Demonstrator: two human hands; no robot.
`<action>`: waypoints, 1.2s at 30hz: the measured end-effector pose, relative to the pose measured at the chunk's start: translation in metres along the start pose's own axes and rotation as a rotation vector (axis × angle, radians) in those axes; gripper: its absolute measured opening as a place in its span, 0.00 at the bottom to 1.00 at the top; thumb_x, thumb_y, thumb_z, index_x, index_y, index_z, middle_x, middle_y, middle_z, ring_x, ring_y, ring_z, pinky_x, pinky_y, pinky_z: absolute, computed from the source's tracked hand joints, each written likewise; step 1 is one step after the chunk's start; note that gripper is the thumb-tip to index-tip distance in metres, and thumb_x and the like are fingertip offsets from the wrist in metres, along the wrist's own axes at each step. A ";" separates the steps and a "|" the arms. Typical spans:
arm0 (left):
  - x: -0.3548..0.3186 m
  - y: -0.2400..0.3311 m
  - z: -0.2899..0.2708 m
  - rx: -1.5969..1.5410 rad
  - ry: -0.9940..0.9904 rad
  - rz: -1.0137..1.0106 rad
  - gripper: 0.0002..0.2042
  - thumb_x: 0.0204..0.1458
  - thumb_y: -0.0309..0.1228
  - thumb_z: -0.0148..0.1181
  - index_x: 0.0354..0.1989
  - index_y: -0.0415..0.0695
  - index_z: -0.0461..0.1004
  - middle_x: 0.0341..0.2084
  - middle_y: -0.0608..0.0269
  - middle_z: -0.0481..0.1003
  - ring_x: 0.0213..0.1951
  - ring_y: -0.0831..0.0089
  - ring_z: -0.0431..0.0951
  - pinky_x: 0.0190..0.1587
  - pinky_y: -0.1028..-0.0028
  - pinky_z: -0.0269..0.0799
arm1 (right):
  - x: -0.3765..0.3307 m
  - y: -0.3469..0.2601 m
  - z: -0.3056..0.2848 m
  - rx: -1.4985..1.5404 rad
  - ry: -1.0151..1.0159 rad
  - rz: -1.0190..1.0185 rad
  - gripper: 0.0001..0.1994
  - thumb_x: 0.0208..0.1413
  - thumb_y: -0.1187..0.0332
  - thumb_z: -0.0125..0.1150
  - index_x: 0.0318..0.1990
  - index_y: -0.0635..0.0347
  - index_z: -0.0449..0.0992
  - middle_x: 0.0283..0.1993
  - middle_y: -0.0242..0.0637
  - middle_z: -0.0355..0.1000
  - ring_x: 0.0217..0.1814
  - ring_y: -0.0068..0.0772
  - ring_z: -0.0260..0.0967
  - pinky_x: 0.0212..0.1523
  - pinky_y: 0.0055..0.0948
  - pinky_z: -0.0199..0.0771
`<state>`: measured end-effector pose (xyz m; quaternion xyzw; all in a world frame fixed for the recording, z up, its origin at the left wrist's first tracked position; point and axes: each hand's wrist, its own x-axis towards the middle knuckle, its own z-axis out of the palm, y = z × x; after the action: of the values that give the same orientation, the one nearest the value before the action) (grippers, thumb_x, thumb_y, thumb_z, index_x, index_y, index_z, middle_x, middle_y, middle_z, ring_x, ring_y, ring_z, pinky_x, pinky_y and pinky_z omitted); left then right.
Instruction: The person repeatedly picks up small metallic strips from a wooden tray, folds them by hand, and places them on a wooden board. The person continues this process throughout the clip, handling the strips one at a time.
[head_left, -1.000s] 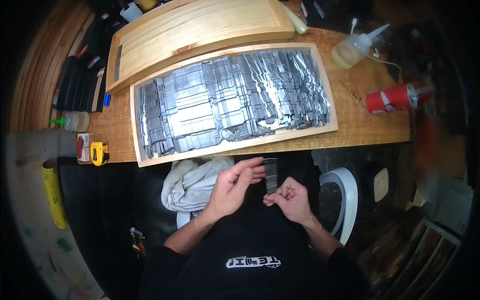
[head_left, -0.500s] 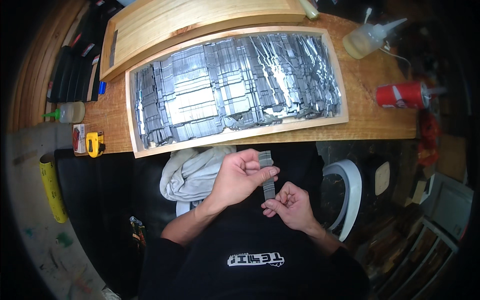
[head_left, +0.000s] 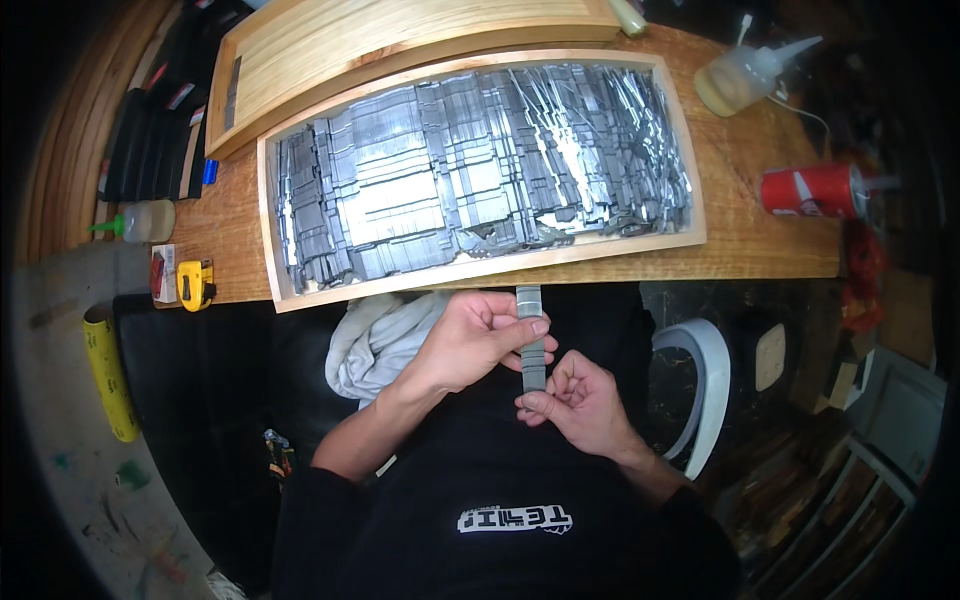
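Observation:
Between the thumb and fingers of my left hand (head_left: 465, 345) is a narrow grey strip (head_left: 533, 372), crossed by several fine lines as if thin pieces lie in a row. It stands nearly upright in front of my black shirt, its upper end close to the table edge. My right hand (head_left: 582, 405) has thumb and fingers pinched at the strip's lower end. Beyond both hands, a shallow wooden tray (head_left: 480, 271) holds a dense layer of thin, shiny grey pieces (head_left: 385, 195), tidy rows at left and more jumbled at right.
On the wooden table (head_left: 755, 240) are a red can (head_left: 808, 190), a squeeze bottle (head_left: 735, 80), a yellow tape measure (head_left: 195, 285) and a green-tipped bottle (head_left: 148, 221). A second wooden tray (head_left: 420, 35) lies behind. Grey cloth (head_left: 375, 345) and a grey curved chair arm (head_left: 712, 385) flank my hands.
The strip has risen slightly toward the table edge and shows more of its length above my left thumb. Both hands have shifted up a little, still on it.

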<state>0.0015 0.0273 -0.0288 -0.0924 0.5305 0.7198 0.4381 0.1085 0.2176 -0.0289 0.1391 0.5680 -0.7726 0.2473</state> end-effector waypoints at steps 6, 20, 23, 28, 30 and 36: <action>-0.020 0.013 0.002 0.026 -0.076 -0.010 0.08 0.66 0.29 0.64 0.47 0.37 0.82 0.37 0.57 0.86 0.38 0.74 0.87 0.35 0.79 0.81 | 0.033 -0.044 -0.014 -0.290 0.178 -0.249 0.11 0.72 0.66 0.60 0.49 0.67 0.78 0.34 0.29 0.75 0.32 0.13 0.70 0.32 0.16 0.71; -0.045 0.004 -0.009 0.080 -0.115 0.068 0.10 0.68 0.27 0.61 0.52 0.36 0.81 0.37 0.59 0.86 0.40 0.74 0.87 0.40 0.78 0.81 | 0.065 -0.049 0.015 -0.099 -0.164 -0.133 0.06 0.63 0.79 0.68 0.46 0.71 0.82 0.37 0.36 0.77 0.33 0.18 0.77 0.29 0.18 0.79; -0.036 0.006 -0.013 0.056 -0.085 0.015 0.11 0.67 0.26 0.62 0.53 0.34 0.80 0.37 0.54 0.86 0.40 0.67 0.89 0.36 0.79 0.82 | 0.074 -0.041 0.012 -0.014 -0.149 -0.044 0.08 0.64 0.77 0.68 0.48 0.70 0.82 0.37 0.35 0.80 0.33 0.16 0.75 0.31 0.17 0.76; -0.009 0.005 -0.023 -0.034 -0.078 0.044 0.10 0.66 0.27 0.63 0.52 0.36 0.81 0.38 0.53 0.86 0.38 0.67 0.89 0.33 0.78 0.82 | 0.083 -0.036 0.012 0.230 -0.085 0.053 0.09 0.67 0.72 0.65 0.49 0.69 0.83 0.34 0.34 0.80 0.29 0.14 0.71 0.28 0.15 0.68; -0.008 0.001 -0.026 -0.006 -0.081 0.061 0.10 0.66 0.27 0.62 0.52 0.35 0.81 0.38 0.53 0.86 0.38 0.66 0.89 0.33 0.79 0.82 | 0.084 -0.035 0.012 0.255 -0.073 0.060 0.09 0.67 0.72 0.65 0.47 0.69 0.84 0.33 0.33 0.80 0.27 0.14 0.70 0.27 0.15 0.67; -0.037 0.009 -0.023 0.373 -0.043 0.257 0.07 0.65 0.27 0.64 0.48 0.38 0.82 0.32 0.59 0.86 0.33 0.70 0.87 0.29 0.74 0.76 | 0.064 -0.064 0.023 -0.315 -0.059 -0.199 0.08 0.61 0.75 0.69 0.47 0.66 0.86 0.31 0.32 0.76 0.29 0.17 0.70 0.29 0.18 0.69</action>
<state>0.0093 -0.0120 -0.0097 0.0738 0.6523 0.6611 0.3634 0.0220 0.1960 -0.0015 0.0192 0.6855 -0.6984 0.2048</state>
